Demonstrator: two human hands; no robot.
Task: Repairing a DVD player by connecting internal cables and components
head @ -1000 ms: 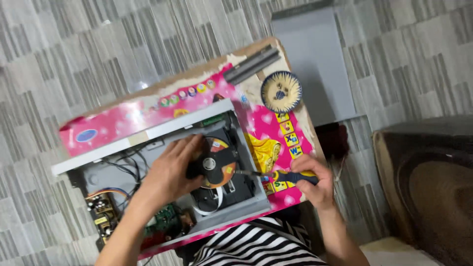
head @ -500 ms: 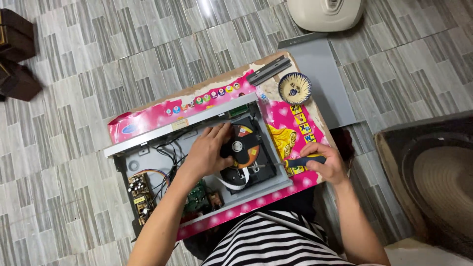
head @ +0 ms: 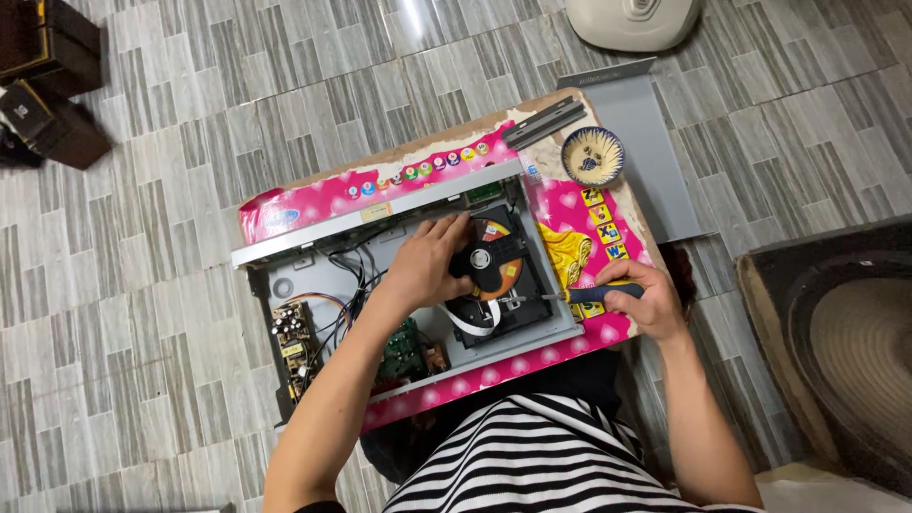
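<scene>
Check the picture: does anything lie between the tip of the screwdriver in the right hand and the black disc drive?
Nothing visible does. The right hand points the yellow-and-black screwdriver at the black disc drive; the left hand rests further left, on the orange disc.

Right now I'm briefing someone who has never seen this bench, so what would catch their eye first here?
First, the opened disc player on the bright pink board at the centre, its orange disc under the left hand. Just right of it, the right hand holds a screwdriver pointed at the player's disc drive. A small blue-rimmed bowl sits at the board's far right corner.
</scene>
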